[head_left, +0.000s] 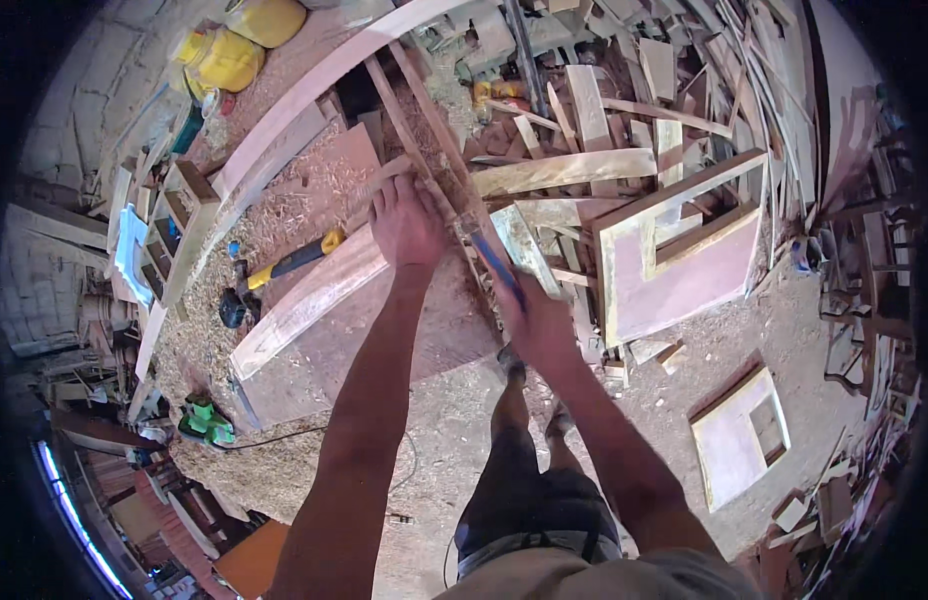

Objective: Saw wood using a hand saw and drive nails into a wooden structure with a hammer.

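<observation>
My left hand is closed over the upper end of a curved wooden piece, its fingers curled on the wood. That piece lies across a workbench strewn with shavings. In my right hand is a slim blue tool, pointing up and left toward long narrow wooden strips at the bench edge. Its far end reaches the wood, and its exact kind cannot be made out. Left of my left hand lies a tool with a yellow-and-black handle.
Scrap wood is piled beyond my right hand. A wooden frame panel leans at the right, and a smaller panel lies on the floor. Yellow containers stand far left. A green tool with a cord sits among shavings.
</observation>
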A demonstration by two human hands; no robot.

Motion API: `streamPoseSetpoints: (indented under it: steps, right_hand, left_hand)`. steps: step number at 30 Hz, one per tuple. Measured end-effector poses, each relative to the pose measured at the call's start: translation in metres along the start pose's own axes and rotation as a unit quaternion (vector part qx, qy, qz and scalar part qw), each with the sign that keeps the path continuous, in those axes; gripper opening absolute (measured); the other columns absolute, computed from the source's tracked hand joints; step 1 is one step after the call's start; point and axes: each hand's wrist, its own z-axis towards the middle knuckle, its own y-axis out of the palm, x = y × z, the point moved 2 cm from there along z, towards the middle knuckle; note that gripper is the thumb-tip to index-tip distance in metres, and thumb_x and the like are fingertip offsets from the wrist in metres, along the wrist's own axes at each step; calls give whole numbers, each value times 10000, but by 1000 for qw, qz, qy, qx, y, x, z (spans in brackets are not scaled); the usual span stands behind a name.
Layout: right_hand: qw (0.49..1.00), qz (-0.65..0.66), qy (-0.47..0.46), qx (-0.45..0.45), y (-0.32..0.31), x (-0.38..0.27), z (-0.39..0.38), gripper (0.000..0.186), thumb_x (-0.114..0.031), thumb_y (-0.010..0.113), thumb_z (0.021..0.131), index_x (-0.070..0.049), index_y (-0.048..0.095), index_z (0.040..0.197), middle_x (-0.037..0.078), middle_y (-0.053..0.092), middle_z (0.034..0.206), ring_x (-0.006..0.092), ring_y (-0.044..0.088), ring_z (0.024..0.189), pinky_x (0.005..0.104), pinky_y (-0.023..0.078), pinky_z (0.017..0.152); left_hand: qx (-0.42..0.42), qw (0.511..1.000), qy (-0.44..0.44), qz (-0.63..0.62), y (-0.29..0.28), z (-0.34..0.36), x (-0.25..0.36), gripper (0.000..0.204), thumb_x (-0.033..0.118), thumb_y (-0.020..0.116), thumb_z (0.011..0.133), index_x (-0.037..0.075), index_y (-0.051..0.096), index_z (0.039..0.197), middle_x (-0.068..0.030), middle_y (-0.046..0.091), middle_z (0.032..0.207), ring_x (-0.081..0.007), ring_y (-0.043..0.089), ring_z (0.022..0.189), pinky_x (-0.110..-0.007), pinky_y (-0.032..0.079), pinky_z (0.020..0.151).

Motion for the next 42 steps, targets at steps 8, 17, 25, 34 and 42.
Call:
streamPoseSetpoints:
  steps: [8,17,25,34,42]
  right_hand:
    - [996,66,57,-15,-51,-11,-69,432,-311,662,1101,-7,642,1407,257,737,819,440,773,739,506,579,636]
    - [993,90,-46,53,19,6,49,301,-328,612,1136,-31,644,1101,248,685,762,485,727,708,543,526,590]
    - [991,31,116,-58,-75,-28,-86,372,-317,641,1100,-80,636,1386,242,740,794,461,739,683,550,580,586]
    - [1000,-20,11,0,-3,-21,20,359,-363,632,1111,-54,661,1294,230,713,729,477,726,687,575,563,610]
    - [992,1,115,-52,-35,-9,-49,400,-403,651,1099,-111,634,1372,217,747,780,448,754,684,560,601,611]
  left_hand:
    - [-28,999,-27,28,-4,2,6,289,266,564,1073,69,674,1254,-161,665,1190,-378,632,1147,-540,493,1013]
    - [31,999,9,21,-2,-1,4,276,268,546,1080,65,673,1217,-159,667,1192,-384,634,1128,-548,494,992]
    - [-25,999,-5,20,-1,4,4,347,301,491,1122,50,646,1304,-197,645,1256,-430,611,1188,-559,486,1013]
    - [-8,1000,5,20,-3,-2,5,306,278,512,1102,44,665,1227,-187,668,1214,-415,623,1152,-553,481,1018]
    - [-1,1000,10,21,1,2,4,286,275,524,1099,46,664,1199,-183,666,1205,-413,627,1139,-545,494,997]
